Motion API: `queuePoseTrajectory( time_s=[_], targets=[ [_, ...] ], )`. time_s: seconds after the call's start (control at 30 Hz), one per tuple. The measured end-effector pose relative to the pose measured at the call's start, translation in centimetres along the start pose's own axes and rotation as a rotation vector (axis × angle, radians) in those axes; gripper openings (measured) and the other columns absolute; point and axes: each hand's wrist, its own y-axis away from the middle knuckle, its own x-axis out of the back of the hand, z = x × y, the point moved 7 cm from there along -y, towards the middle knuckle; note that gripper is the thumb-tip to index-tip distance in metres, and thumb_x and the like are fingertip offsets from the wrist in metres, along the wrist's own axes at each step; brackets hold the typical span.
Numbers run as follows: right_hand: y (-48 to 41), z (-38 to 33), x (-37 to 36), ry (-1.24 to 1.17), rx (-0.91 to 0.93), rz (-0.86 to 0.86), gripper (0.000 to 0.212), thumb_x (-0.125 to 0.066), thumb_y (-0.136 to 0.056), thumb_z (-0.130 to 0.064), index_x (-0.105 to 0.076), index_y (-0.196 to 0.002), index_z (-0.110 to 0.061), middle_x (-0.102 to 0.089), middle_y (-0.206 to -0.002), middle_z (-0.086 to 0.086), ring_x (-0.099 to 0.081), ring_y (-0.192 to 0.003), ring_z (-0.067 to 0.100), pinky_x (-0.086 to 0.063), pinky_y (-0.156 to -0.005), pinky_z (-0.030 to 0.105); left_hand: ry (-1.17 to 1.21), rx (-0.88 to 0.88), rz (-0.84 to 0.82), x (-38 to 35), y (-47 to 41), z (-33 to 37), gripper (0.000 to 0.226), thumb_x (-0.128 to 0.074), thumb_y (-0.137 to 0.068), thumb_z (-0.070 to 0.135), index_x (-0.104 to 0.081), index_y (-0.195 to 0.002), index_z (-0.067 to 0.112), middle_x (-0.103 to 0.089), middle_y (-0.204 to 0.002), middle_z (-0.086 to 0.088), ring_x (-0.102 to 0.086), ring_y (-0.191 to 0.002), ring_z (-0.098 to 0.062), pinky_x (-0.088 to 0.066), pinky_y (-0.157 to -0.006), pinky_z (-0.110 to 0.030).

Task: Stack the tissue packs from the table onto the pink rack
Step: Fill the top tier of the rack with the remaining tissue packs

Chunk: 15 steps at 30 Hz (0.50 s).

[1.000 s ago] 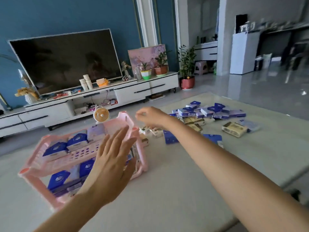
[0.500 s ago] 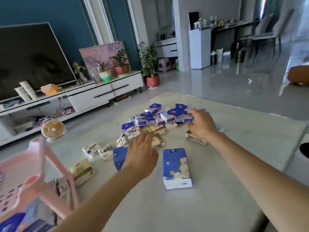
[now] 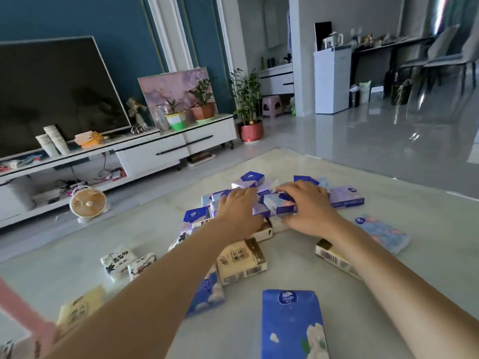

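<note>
L hand (image 3: pixel 238 212) fwd to join R hand (image 3: pixel 308 211), both gripping tissue packs (image 3: pixel 274 206)

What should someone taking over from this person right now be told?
Left hand: rests on the pile of tissue packs; grip unclear.
Right hand: fingers curled over a purple pack, thumb under it.
Pink rack: only a corner shows at lower left; its load is out of view.
Left to do: many packs lie on the table, among them a blue pack nearest and a beige pack. All go onto the rack.
</note>
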Motion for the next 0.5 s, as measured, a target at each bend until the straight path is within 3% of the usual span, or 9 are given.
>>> queuePoseTrajectory(
  time_s=[0.13, 0.23, 0.33, 0.4, 0.5],
  targets=[
    [0.1, 0.7, 1.8, -0.236, -0.033, 0.273, 0.043, -0.063, -0.079, -0.016, -0.054, -0.121, -0.017, -0.051, -0.113, 0.008, -0.051, -0.105, 0.027, -0.042, -0.09, 0.036, -0.044, 0.013, -0.056, -1.5, -2.2, 0.1, 0.048, -0.05, -0.089, 0.041, -0.039, -0.132, 0.022, -0.049, -0.134, -0.003, -0.039, -0.129, -0.024, -0.015, -0.114, -0.047],
    [0.7, 0.1, 3.5, -0.448, -0.044, 0.404, 0.032, -0.062, -0.087, -0.017, -0.054, -0.117, -0.008, -0.053, -0.11, 0.01, -0.057, -0.097, 0.024, -0.049, -0.078, 0.035, -0.048, -0.002, 0.041, -0.6, -2.2, 0.7, 0.053, -0.058, -0.085, 0.041, -0.041, -0.131, 0.021, -0.053, -0.13, -0.003, -0.043, -0.124, -0.023, -0.022, -0.112, -0.044],
    [1.7, -0.7, 6.6, -0.739, -0.068, 0.485, 0.038, -0.065, -0.085, -0.021, -0.048, -0.118, -0.017, -0.061, -0.098, 0.006, -0.062, -0.086, 0.021, -0.055, -0.069, 0.036, -0.036, -0.017, 0.186, 2.3, 0.0, 1.9, 0.065, -0.057, -0.085, 0.042, -0.03, -0.14, 0.019, -0.047, -0.134, -0.003, -0.039, -0.124, -0.023, -0.03, -0.104, -0.036],
    [2.9, -2.0, 8.5, -0.893, -0.083, 0.482, 0.041, -0.066, -0.084, -0.021, -0.045, -0.119, -0.024, -0.065, -0.096, 0.006, -0.065, -0.081, 0.019, -0.054, -0.066, 0.03, -0.024, 0.01, 0.275, 5.1, 2.8, 2.1, 0.06, -0.053, -0.086, 0.046, -0.035, -0.136, 0.017, -0.046, -0.128, -0.004, -0.038, -0.12, -0.022, -0.032, -0.098, -0.033],
    [4.7, -6.1, 10.2, -1.161, -0.101, 0.391, 0.026, -0.062, -0.087, -0.026, -0.047, -0.106, -0.035, -0.065, -0.099, 0.004, -0.065, -0.073, 0.009, -0.051, -0.058, 0.019, -0.043, 0.043, 0.371, 10.6, 8.1, 1.4, 0.056, -0.048, -0.082, 0.054, -0.045, -0.124, 0.017, -0.045, -0.114, -0.003, -0.037, -0.11, -0.021, -0.033, -0.087, -0.029]
  ],
)
